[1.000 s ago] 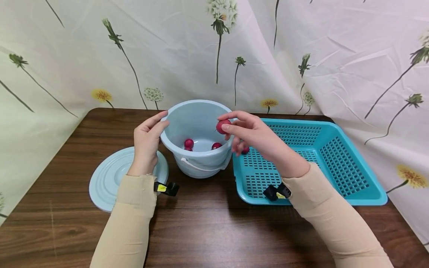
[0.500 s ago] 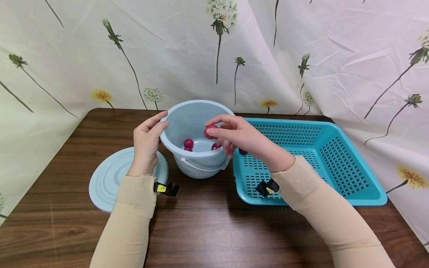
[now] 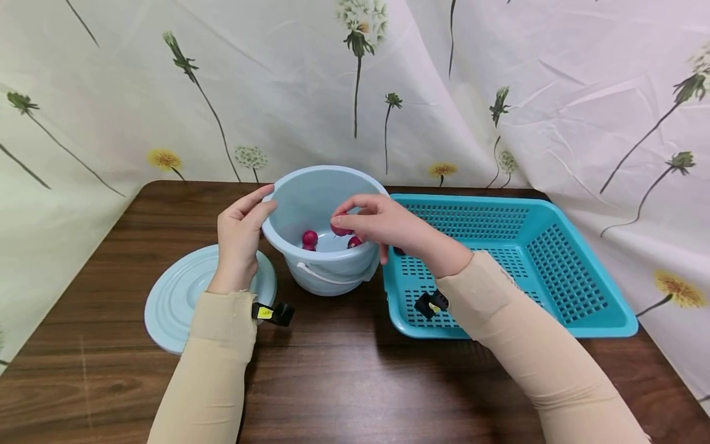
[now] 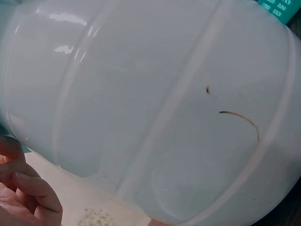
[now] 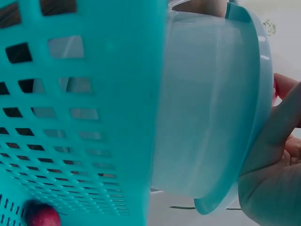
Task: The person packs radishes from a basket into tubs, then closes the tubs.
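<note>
A light blue bucket (image 3: 324, 269) stands upright in the middle of the table, its white handle hanging at the front. My left hand (image 3: 238, 237) holds its left rim between thumb and fingers; the bucket's wall fills most of the left wrist view. Over the bucket's opening, my right hand (image 3: 383, 223) pinches a red radish (image 3: 339, 227) by the fingertips. Several radishes lie at the bucket's bottom, among them one at the left (image 3: 309, 238) and one at the right (image 3: 354, 242), partly behind the rim. In the right wrist view, another radish (image 5: 43, 216) lies in the turquoise basket (image 5: 136, 94).
The basket stands close against the bucket's right side, under my right forearm. Left of the bucket a round light blue lid (image 3: 174, 302) lies flat, partly behind my left wrist. A flower-printed white cloth (image 3: 310, 80) hangs behind the brown wooden table (image 3: 333, 376).
My right hand has moved left and slightly down with the radish, from the bucket's right rim to over its opening. The left hand stays at the rim.
</note>
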`<action>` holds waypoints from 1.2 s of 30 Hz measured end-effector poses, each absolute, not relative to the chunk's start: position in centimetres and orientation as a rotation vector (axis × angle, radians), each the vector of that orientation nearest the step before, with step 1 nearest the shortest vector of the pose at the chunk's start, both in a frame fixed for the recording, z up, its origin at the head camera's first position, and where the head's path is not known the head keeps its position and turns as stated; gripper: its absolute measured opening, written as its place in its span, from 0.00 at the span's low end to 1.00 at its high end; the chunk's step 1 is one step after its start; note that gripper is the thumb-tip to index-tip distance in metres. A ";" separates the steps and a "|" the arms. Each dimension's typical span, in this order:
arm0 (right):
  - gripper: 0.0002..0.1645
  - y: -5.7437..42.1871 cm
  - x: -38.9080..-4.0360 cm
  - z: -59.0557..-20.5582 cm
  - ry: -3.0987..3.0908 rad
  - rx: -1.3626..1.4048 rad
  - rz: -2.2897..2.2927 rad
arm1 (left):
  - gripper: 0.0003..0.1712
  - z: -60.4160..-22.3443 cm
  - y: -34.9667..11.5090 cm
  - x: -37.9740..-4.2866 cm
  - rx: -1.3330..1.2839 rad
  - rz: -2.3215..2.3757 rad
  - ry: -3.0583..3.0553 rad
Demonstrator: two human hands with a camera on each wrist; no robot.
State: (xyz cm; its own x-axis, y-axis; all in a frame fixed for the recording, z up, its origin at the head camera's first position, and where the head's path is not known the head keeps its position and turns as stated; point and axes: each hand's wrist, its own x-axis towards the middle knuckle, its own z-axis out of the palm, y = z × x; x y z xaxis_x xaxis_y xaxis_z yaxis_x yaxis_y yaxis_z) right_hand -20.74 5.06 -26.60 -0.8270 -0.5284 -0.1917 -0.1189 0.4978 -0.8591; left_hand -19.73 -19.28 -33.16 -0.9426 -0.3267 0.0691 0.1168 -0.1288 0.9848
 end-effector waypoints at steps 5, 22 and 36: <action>0.16 5.2 -20.9 -26.6 2.282 -0.515 -1.308 | 0.18 -33.0 -19.2 -19.8 0.235 -2.150 -1.857; 0.14 5.5 -21.1 -26.6 2.212 -0.525 -1.379 | 0.18 -33.1 -19.3 -20.1 0.211 -2.151 -1.843; 0.11 6.7 -21.5 -27.2 2.044 -0.582 -1.574 | 0.18 -33.2 -19.5 -20.2 0.222 -2.141 -1.859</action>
State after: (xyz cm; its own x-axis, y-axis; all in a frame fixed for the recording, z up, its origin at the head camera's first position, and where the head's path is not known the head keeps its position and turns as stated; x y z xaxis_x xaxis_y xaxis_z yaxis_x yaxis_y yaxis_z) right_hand -21.51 6.72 -27.16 -0.7879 -0.6034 -0.1227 -0.0355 0.2435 -0.9692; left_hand -20.15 -19.45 -33.23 -0.9442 -0.3203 0.0767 0.1209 -0.1204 0.9853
